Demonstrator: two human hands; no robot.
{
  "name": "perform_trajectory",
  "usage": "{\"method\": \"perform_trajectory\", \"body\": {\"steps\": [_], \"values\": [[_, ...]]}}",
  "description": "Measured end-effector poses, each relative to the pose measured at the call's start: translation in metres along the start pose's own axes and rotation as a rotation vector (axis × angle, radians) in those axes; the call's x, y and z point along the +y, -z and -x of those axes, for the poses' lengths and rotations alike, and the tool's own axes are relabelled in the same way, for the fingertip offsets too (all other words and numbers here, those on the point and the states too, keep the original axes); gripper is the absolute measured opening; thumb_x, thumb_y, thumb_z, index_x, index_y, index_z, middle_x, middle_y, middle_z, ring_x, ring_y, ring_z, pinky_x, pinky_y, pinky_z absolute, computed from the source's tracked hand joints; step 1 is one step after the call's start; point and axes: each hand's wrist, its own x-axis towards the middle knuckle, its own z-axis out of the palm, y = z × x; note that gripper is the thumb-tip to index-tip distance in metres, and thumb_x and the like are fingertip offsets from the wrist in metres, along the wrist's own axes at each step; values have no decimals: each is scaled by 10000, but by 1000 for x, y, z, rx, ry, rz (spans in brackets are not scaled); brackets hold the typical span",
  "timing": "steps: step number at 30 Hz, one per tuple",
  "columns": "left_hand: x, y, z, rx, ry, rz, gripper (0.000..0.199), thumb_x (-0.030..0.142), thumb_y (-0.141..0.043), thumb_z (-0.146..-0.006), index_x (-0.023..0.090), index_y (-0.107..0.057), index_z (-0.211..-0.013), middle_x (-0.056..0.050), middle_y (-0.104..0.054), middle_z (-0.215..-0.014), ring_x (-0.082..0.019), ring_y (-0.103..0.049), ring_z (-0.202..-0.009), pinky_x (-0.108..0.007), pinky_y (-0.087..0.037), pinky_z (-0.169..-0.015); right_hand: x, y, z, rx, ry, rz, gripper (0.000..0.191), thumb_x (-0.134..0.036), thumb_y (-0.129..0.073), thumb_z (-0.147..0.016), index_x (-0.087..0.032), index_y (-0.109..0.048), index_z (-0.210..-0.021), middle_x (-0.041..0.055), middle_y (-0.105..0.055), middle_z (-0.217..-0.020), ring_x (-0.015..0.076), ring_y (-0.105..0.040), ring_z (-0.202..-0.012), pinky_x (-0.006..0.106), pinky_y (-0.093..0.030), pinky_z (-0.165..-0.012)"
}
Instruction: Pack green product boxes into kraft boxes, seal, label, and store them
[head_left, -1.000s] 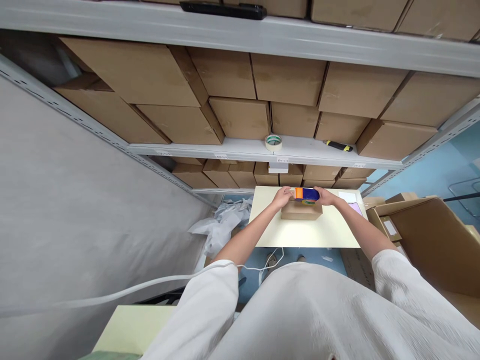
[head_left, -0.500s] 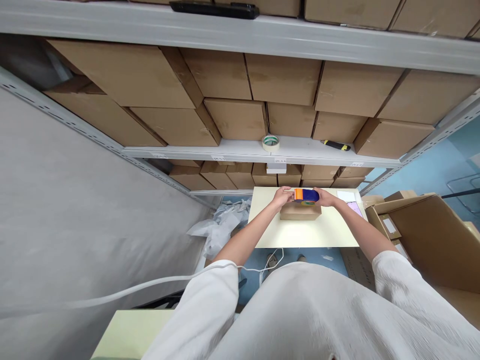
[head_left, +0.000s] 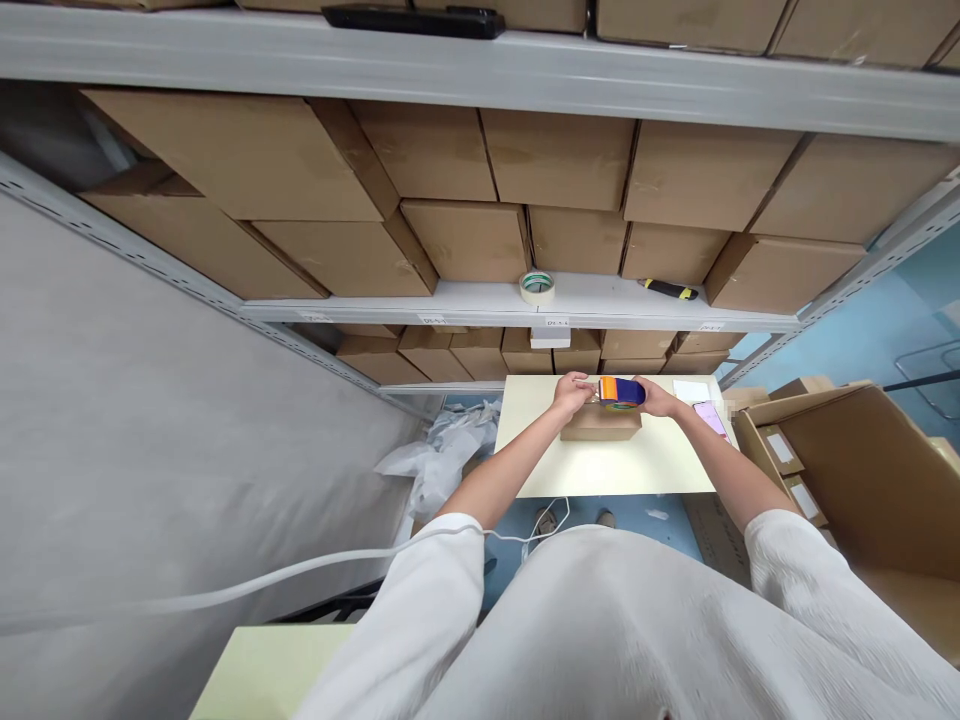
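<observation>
My right hand (head_left: pixel 656 398) is closed around the right end of a blue and orange tape dispenser (head_left: pixel 624 392), held just over a small brown cardboard box (head_left: pixel 600 427). At the dispenser's orange end, my left hand (head_left: pixel 572 393) has its fingers pinched together. A thin, clear strip that looks like packing tape shows between those fingers and the dispenser. The box lies on a pale yellow table (head_left: pixel 540 470), and its top is partly hidden by the dispenser and my hands.
A phone (head_left: pixel 709 418) and a white sheet (head_left: pixel 690 390) lie at the table's right. Beyond stands a shelf with cardboard boxes, a tape roll (head_left: pixel 537 288) and a utility knife (head_left: pixel 670 289). A large open carton (head_left: pixel 862 470) is at right. A white cable (head_left: pixel 300 563) crosses my left arm.
Both hands and the dispenser have shifted slightly to the right over the box. The dispenser is tilted a little differently. The box stays in place.
</observation>
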Motion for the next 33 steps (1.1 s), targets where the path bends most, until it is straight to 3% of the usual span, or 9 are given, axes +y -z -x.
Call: {"method": "perform_trajectory", "body": {"steps": [9,19,27,33], "values": [[8,-10,1,82,-100,-170,438,32,-881,-679,191,-718,-1053,-50,-789,-871,-210,-754,-787,-355,-591,-763,-1,-4,12,57,12,-40,532,-438,-874,-615,-247,-543,-984,-15,-647,-901,219,-625,-872,345,-548,-789],[18,3,-3,151,-111,-98,551,0,-864,-612,206,-710,-1100,26,-703,-789,-167,-713,-717,-335,-567,-757,-20,2,14,-41,39,1,476,-388,-825,-656,-243,-545,-1013,19,-697,-974,225,-655,-877,350,-564,-766],[24,28,-12,202,-138,-50,519,-13,-829,-574,209,-680,-1019,-13,-724,-896,-189,-699,-761,-345,-550,-747,-32,8,2,-54,42,214,427,-326,-803,-691,-255,-546,-1025,10,-708,-985,222,-666,-877,321,-552,-737],[15,76,-25,349,-89,-47,551,1,-881,-555,229,-597,-969,0,-708,-879,-182,-704,-804,-321,-566,-764,-29,24,3,-39,-67,359,459,-361,-872,-700,-254,-555,-1014,34,-741,-987,241,-682,-864,331,-543,-728]]}}
